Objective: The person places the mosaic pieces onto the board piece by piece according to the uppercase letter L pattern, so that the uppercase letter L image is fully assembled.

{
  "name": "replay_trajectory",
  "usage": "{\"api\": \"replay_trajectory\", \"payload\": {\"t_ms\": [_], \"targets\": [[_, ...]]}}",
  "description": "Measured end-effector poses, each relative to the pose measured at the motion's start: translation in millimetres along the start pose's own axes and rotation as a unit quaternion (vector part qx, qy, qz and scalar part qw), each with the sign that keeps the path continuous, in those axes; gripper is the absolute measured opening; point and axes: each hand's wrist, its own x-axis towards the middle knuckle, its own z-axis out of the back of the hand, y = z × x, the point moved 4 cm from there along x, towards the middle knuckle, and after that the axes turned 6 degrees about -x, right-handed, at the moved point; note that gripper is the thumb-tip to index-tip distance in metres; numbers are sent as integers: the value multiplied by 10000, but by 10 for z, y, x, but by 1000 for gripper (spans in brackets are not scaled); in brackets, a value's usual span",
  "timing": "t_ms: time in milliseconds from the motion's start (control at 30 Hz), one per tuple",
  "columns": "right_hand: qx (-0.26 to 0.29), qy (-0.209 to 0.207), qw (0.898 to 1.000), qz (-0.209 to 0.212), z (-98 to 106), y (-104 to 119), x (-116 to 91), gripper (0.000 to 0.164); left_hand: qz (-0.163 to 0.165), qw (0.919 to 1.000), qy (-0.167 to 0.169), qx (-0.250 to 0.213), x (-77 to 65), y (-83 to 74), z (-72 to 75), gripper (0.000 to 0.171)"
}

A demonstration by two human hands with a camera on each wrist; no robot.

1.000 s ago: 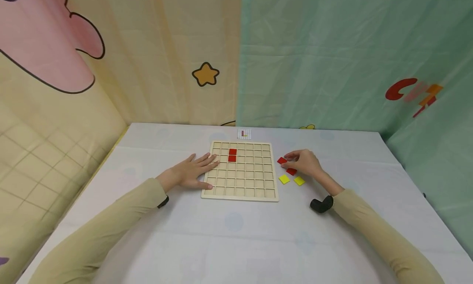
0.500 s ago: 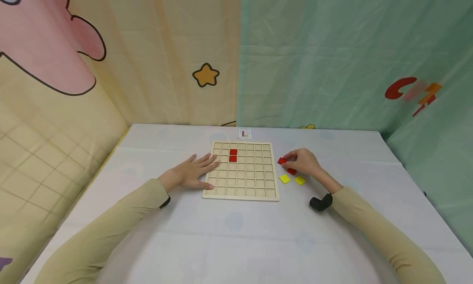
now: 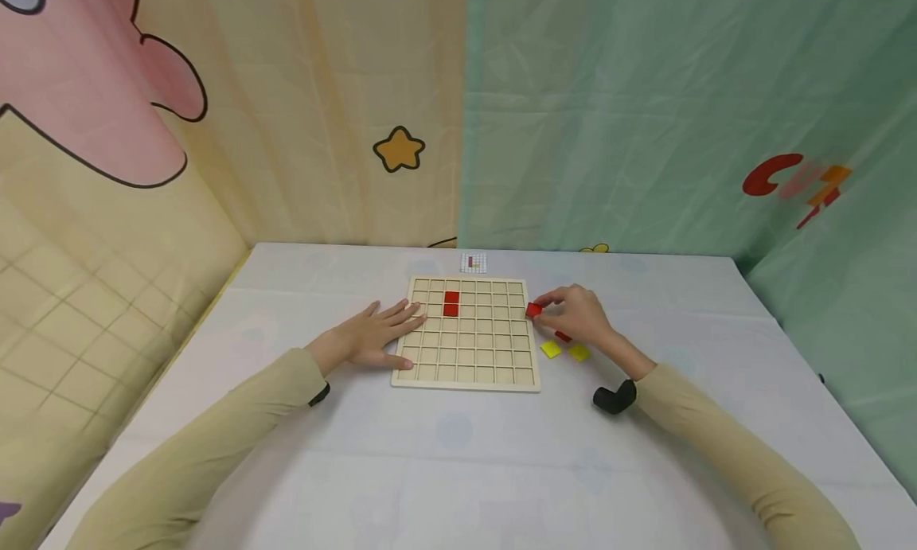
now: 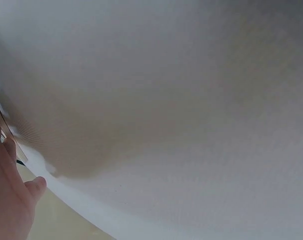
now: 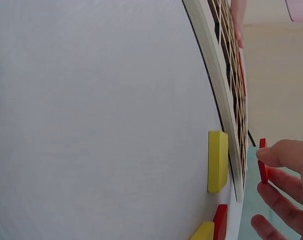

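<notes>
Here, right grip (image 3: 579, 315) narrowed to a pinch on a red tile (image 3: 533, 310), grid board's (image 3: 476, 353) three o'clock edge, left grip (image 3: 368, 335) spread wide at nine, two seated red tiles (image 3: 451, 298) at eleven.

No words, numbers or brands can be read. In the head view, a small card (image 3: 474, 268) at 12 o'clock from the wooden grid board (image 3: 476, 355) bears a grid diagram with red and yellow marks. Between 2 and 3 o'clock, the green curtain (image 3: 645, 96) carries a C-like red print (image 3: 756, 181), unclear as lettering.
</notes>
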Motion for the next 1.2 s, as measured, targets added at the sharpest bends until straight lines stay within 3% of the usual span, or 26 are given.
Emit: {"api": "replay_trajectory", "payload": {"t_ms": [200, 367, 933, 1200], "targets": [[48, -496, 9975, 491, -22, 199, 33, 28, 20, 10000, -18, -7, -12, 4, -10, 87], [229, -668, 9960, 550, -98, 353, 100, 26, 21, 10000, -32, -37, -18, 17, -17, 86], [480, 87, 9965, 686, -373, 860, 271, 27, 23, 10000, -38, -44, 14, 44, -48, 86], [428, 449, 9966, 546, -489, 998, 351, 28, 53, 10000, 15, -36, 15, 43, -33, 86]]}}
